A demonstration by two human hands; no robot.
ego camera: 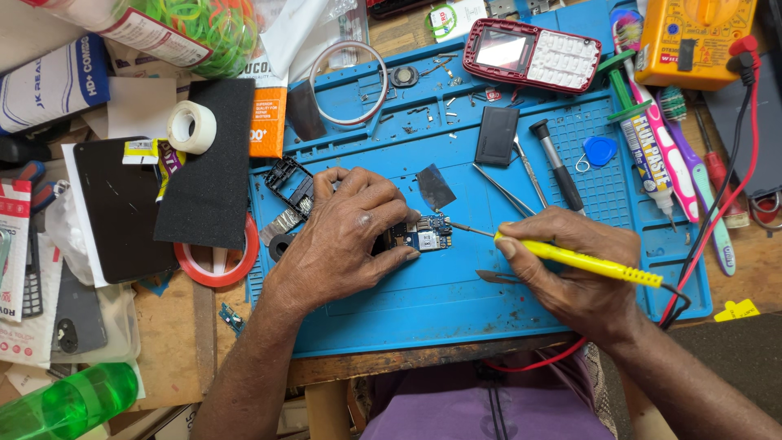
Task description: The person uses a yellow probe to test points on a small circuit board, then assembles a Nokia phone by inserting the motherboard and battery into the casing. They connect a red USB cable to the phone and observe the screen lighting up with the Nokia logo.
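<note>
A small blue circuit board (425,234) studded with tiny metal parts lies on the blue silicone mat (456,301) covering the worktop. The left hand (346,236) pins it down with curled fingers. The right hand (582,269) grips a yellow-handled soldering iron (578,261), its tip touching the board's right edge.

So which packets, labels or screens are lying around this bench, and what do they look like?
Phone front: top centre, red frame, small screen, white keypad.
Glue tube: right of mat, white with dark print, green cap.
Orange-and-white packet: upper left, flat, rectangular.
Dark phone: left, black slab with a small yellow label.
Red-and-white packet: far left edge.
</note>
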